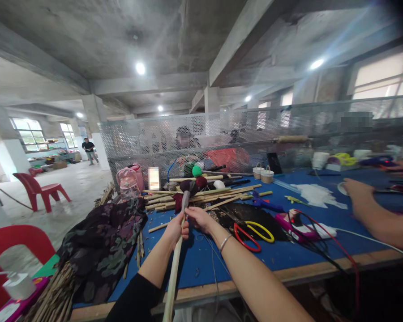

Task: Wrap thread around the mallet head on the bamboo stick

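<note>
A long pale stick point(173, 273) slants up from the table's front edge, its upper end covered in a grey wrapping point(186, 201). My left hand point(175, 230) is closed round the stick just below that wrapping. Close beside it, my right hand point(199, 219) has its fingers pressed together at the lower edge of the wrapping; whether they grip the stick, the wrapping or a thread cannot be made out. Behind the stick's tip sit a green ball point(196, 171), a dark red ball point(200, 182) and a white ball point(219, 184). Thin threads point(212, 250) trail over the blue tabletop point(195, 273) below my right hand.
Several cut sticks point(161, 203) lie behind my hands. Scissors point(246, 236) with red and yellow handles, a blue glue gun point(267, 203) and a purple power strip point(297, 228) lie right. Patterned dark cloth point(100, 250) covers the left. A co-worker's arm point(379, 219) reaches in from the right.
</note>
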